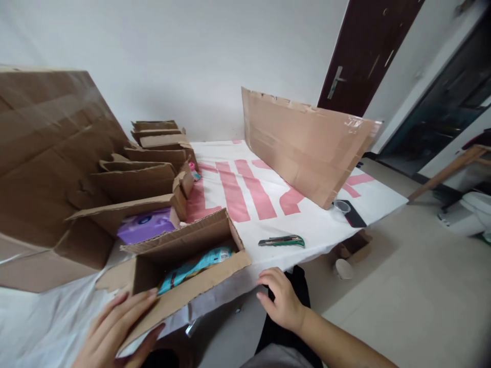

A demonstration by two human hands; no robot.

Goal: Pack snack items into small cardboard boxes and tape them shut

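Note:
In the head view my left hand [118, 327] grips the near left corner of an open cardboard box [215, 278], fingers over the flap and thumb beneath it. Inside that box lies a blue packet [195, 267], partly hidden by the front flap. My right hand [282, 299] hovers at the table's front edge, its fingers loosely bent and apart, holding nothing. A green utility knife [282, 241] rests on the table just beyond it. Behind the box, a purple packet [148, 226] sits in a cardboard compartment.
More cardboard compartments [134, 181] and a tall cardboard sheet [42, 153] stand at left. Another cardboard panel [303, 138] stands upright at right. A roll of tape [341, 206] and a black flat object [356, 214] lie by the table's right edge. A white cloth [207, 153] covers the table.

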